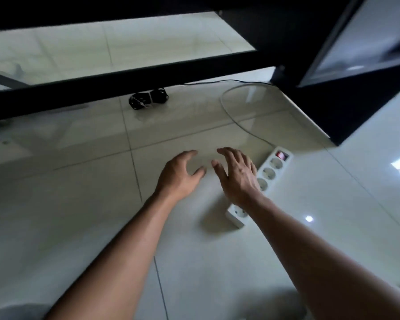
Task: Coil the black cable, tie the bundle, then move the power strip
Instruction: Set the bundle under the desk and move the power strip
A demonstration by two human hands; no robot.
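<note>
Right hand (238, 176) spread, empty, above power strip (274, 166); left hand (180, 176) likewise. Move strip far and you risk white cord (231, 116) pulling taut where it runs behind black frame (286, 54).

white power strip (261, 183), black cable (148, 98); red switch (280, 155)

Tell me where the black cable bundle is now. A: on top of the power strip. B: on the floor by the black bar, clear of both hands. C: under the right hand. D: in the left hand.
B: the black cable bundle lies on the floor beside the black bar, far beyond the left hand and right hand, which both hold nothing.
</note>
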